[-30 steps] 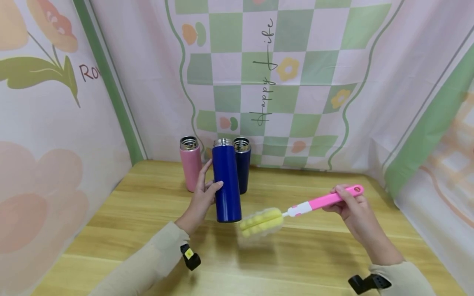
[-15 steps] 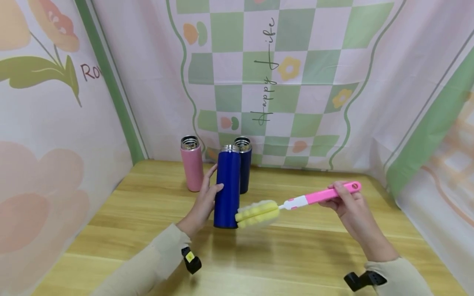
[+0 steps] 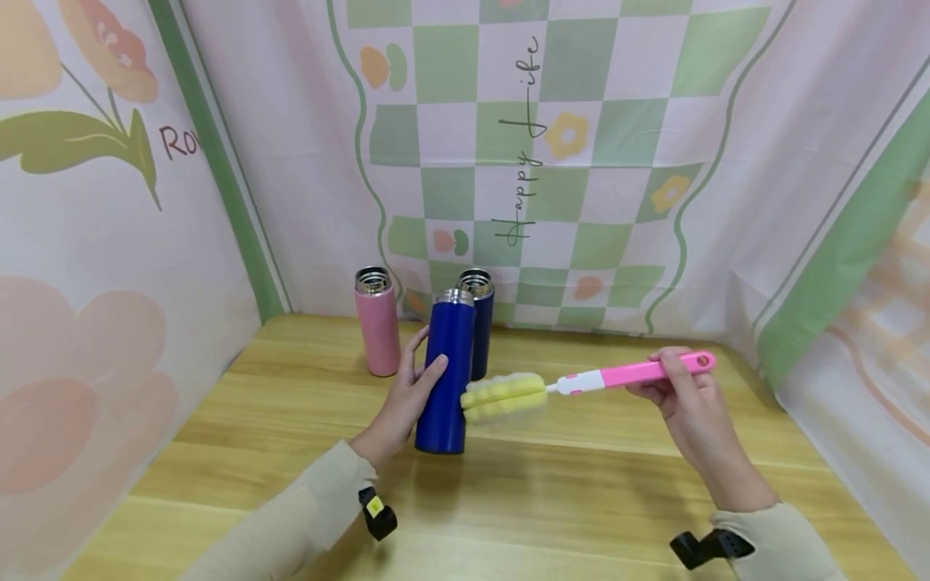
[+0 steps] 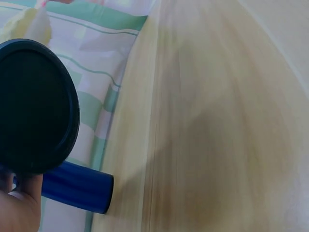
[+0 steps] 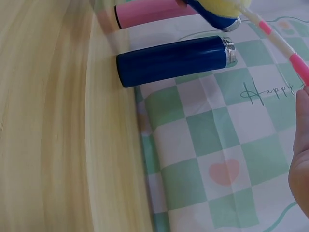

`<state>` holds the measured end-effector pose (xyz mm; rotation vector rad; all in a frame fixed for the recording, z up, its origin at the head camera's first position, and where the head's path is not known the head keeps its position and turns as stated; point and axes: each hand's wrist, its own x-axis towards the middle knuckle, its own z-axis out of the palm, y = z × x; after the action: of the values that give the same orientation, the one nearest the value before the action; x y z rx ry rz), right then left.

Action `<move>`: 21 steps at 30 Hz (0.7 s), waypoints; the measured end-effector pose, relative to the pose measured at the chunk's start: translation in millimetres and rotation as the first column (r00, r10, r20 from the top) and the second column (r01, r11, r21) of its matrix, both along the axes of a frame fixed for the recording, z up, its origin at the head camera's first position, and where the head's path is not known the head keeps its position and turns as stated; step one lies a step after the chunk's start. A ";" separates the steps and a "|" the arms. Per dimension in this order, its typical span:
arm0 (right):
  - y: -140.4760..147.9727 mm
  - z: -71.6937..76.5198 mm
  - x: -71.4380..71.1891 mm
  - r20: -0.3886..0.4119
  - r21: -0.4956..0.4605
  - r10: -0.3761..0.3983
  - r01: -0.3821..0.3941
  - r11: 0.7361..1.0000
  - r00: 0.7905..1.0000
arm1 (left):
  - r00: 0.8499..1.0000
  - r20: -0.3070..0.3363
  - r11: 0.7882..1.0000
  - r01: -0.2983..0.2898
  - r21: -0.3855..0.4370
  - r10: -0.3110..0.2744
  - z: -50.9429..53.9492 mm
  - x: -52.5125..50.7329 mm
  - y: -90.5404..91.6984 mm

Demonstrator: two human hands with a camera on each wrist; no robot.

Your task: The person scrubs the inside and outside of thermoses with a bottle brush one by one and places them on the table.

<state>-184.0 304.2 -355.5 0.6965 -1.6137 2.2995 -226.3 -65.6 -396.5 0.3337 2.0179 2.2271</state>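
My left hand (image 3: 400, 395) grips a bright blue bottle (image 3: 448, 371) with an uncapped steel mouth. The bottle is lifted off the table, its mouth leaning slightly right; its black base (image 4: 36, 106) fills the side of the left wrist view. A bottle brush (image 3: 635, 374) is in my right hand (image 3: 697, 411), pinched by its pink handle. Its yellow sponge head (image 3: 504, 398) points left, beside the blue bottle's lower right side; I cannot tell whether they touch. In the right wrist view, the sponge overlaps the blue bottle near its mouth.
A pink bottle (image 3: 378, 327) and a navy bottle (image 3: 481, 331) stand uncapped at the back of the wooden table (image 3: 581, 492), behind the held bottle. A checked curtain (image 3: 567, 202) hangs along the table's far edge.
The blue bottle has come down a little, and its mouth has swung right. The brush has risen, its sponge shifting slightly left along the bottle's side.
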 end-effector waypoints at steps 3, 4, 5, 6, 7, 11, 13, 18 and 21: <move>-0.7 2.9 0.1 -0.008 0.001 -0.019 0.019 1.000 1.000 | 1.000 -0.021 1.000 0.008 -0.020 -0.008 -2.1 -0.2 0.3; -1.0 4.0 0.1 -0.009 0.005 -0.028 0.028 1.000 1.000 | 1.000 -0.027 0.999 0.003 -0.032 -0.004 -2.7 -0.2 0.4; -1.2 5.3 0.0 -0.007 0.008 -0.037 0.037 0.999 0.999 | 1.000 -0.028 0.999 -0.002 -0.037 0.001 -3.5 -0.4 0.4; -1.1 6.6 -0.1 -0.006 0.007 -0.044 0.044 0.999 0.999 | 0.999 -0.032 0.999 -0.007 -0.041 0.006 -4.3 -0.6 0.4; -1.4 8.0 -0.1 -0.005 0.004 -0.061 0.061 0.998 0.998 | 0.999 -0.040 0.999 -0.010 -0.052 0.008 -5.1 -0.8 0.5; -1.8 13.9 -1.2 -0.009 -0.044 -0.098 0.098 0.994 0.995 | 0.999 -0.048 0.996 -0.010 -0.085 0.006 -7.2 -0.3 1.3; -2.0 16.1 -1.5 -0.015 -0.073 -0.115 0.114 0.991 0.993 | 0.999 -0.040 0.995 -0.003 -0.101 -0.001 -7.5 0.6 2.3; -2.0 18.5 -1.7 -0.015 -0.140 -0.151 0.148 0.979 0.988 | 1.000 -0.011 0.993 0.025 -0.117 -0.026 -7.6 1.6 4.8; -1.6 18.2 -2.1 0.003 -0.176 -0.179 0.177 0.968 0.984 | 0.999 -0.005 0.992 0.040 -0.121 -0.041 -7.6 1.2 5.9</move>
<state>-186.1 302.5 -337.3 0.5027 -1.3840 2.2657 -225.1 -59.7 -404.1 0.3681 2.1182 2.0719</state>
